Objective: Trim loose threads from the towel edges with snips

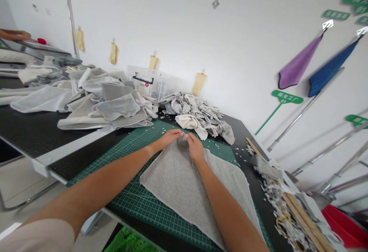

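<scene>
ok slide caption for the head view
Left hand and right hand pinch grey cloth over a green cutting mat, fabric heaps behind.

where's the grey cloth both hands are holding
The grey cloth lies over the green cutting mat, low and just right of centre in the head view, its far end held by the left hand and right hand.

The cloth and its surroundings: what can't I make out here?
In the head view:
Cloth: part hidden under the right arm; pinched spot covered by left hand and right hand.
Label: fine print too small.
Green thing: cut off by bottom edge.
Red thing: cut off by right edge.
</scene>
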Demonstrator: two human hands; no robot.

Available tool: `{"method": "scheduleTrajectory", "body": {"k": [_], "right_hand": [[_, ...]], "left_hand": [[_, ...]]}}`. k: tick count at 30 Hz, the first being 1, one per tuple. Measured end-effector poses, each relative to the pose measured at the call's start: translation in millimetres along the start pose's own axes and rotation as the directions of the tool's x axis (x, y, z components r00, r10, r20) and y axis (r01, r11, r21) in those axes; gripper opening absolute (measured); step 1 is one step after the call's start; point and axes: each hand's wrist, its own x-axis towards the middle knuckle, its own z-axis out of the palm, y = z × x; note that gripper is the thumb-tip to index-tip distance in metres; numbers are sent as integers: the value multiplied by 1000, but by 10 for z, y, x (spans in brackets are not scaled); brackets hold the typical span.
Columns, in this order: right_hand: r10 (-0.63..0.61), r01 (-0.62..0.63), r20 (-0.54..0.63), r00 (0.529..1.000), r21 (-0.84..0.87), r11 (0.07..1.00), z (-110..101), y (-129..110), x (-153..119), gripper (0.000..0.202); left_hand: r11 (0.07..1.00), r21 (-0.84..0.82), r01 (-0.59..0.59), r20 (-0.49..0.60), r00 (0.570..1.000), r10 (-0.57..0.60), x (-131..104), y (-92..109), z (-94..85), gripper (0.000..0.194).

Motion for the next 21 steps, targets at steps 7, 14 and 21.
{"method": "scheduleTrajectory", "body": {"k": [7, 14, 21], "right_hand": [[9, -9, -4, 1000, -7, 1000, 21, 31, 3, 35], [1, 0, 10, 1000, -74, 997, 20, 36, -7, 35], [-1, 3, 23, 1000, -81, 997, 22, 31, -19, 36]], "left_hand": [[997, 78, -23, 10, 1000, 22, 22, -86, -42, 37], [989, 140, -57, 16, 998, 55, 58, -192, -79, 36], [987, 148, -62, 8, 998, 61, 63, -214, -90, 37]]}}
